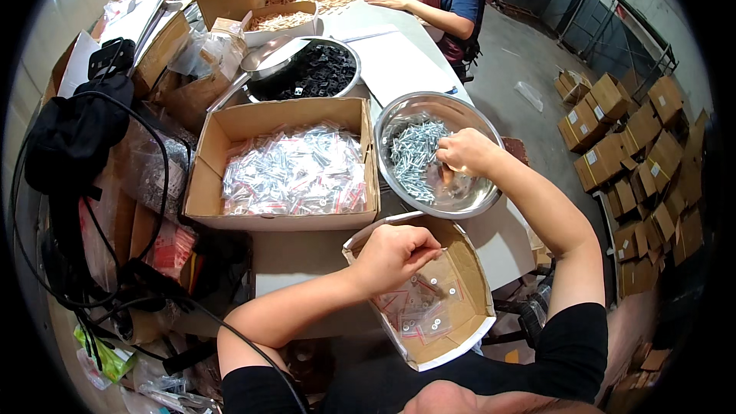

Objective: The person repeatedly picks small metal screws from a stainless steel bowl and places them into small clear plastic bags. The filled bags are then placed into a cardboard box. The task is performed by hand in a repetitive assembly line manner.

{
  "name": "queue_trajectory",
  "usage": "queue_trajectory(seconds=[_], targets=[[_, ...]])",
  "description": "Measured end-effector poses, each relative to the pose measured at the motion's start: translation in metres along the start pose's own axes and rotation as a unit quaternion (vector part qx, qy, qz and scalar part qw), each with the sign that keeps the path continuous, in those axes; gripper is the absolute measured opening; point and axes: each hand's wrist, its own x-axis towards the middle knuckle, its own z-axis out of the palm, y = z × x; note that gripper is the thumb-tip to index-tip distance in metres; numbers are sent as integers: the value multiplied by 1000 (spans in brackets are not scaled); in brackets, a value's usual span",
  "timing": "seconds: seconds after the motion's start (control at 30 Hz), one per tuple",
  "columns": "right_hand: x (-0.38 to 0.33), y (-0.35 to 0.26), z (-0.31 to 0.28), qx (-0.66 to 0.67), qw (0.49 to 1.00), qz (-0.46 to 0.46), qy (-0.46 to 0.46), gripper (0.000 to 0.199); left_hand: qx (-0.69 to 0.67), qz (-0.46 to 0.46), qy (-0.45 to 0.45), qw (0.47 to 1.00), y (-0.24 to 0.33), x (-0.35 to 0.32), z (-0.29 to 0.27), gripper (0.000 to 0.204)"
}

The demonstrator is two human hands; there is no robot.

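My right hand (pixel 464 155) reaches into a steel bowl (pixel 477 198), its fingers curled in at the edge of a heap of silver screws (pixel 414 155). Whatever lies between those fingertips is hidden. Over a small open cardboard box (pixel 465 323) in front of me, my left hand (pixel 395 257) is closed in a pinch; what it grips, if anything, is too small to name. Small clear zip bags (pixel 414 320) with red lines and little white round pieces lie in that box. A larger cardboard box (pixel 280 219) left of the bowl holds many filled clear bags (pixel 295 171).
Farther back stands a bowl of black parts (pixel 318 69) with a metal scoop (pixel 272 57), and a box of wooden pieces (pixel 281 21). A co-worker (pixel 452 0) sits at the far end. Black cables (pixel 165 161) hang at left; cartons (pixel 632 161) are stacked at right.
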Motion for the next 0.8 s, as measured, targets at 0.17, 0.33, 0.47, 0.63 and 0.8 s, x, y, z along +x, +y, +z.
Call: queue_trajectory(seconds=[0.17, 0.33, 0.47, 0.63, 0.8], targets=[[4, -2, -12, -19, 1000, -21, -7, 16, 7, -27, -26, 999, 3, 0, -7, 15], [-1, -7, -12, 87, 991, 78, 65, 13, 10, 52, 15, 999, -9, 4, -4, 8], [-23, -41, -69, 403, 884, 137, 195, 11, 64, 60, 42, 995, 1, 5, -11, 9], [-48, -82, -83, 562, 790, 49, 238, 14, 84, 35, 119, 989, 14, 9, -24, 8], [-51, -100, -67, 581, 769, -9, 267, 16, 135, 110, 168, 970, 7, 14, -20, 10]])
